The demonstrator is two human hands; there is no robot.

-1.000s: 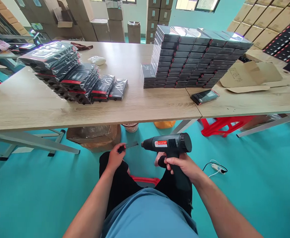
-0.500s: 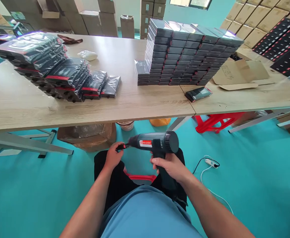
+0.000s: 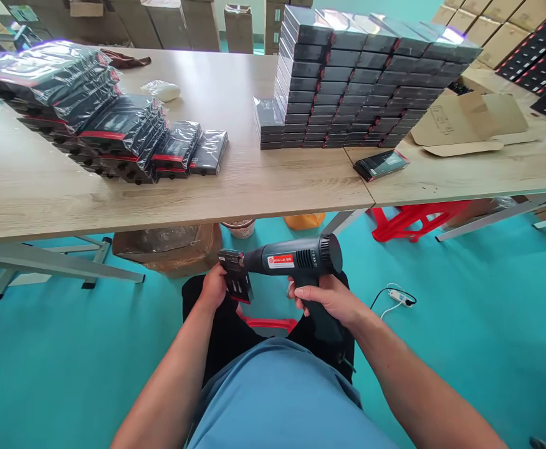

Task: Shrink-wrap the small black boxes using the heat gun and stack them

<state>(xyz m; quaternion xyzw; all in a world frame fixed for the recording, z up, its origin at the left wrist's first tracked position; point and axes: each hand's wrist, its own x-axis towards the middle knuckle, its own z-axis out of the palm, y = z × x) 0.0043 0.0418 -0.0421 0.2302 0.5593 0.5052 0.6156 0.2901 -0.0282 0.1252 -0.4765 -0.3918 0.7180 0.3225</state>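
Note:
My right hand (image 3: pixel 317 296) is closed around the handle of a dark grey heat gun (image 3: pixel 296 255) with a red and white label. The gun's nozzle points left, right by a small black box (image 3: pixel 236 280) with red edges. My left hand (image 3: pixel 213 287) grips that box by its left side, its printed broad face turned towards me. Both hands are above my lap, in front of the table edge. On the table at left stand stacks of black boxes in loose, wrinkled clear film (image 3: pixel 128 128). To the right rises a neat block of tightly wrapped boxes (image 3: pixel 348 87).
One black box (image 3: pixel 380 164) lies alone near the seam of the wooden table (image 3: pixel 254 193). Flattened cardboard (image 3: pixel 469 125) is at right. Below are a brown carton (image 3: pixel 170 246), a bin (image 3: pixel 240 229), a red stool (image 3: pixel 413 221) and a power strip (image 3: pixel 400 297) on the floor.
My left hand has turned the box so its broad face shows instead of a narrow edge. The heat gun stays in my right hand, nozzle close to the box. The view has shifted slightly.

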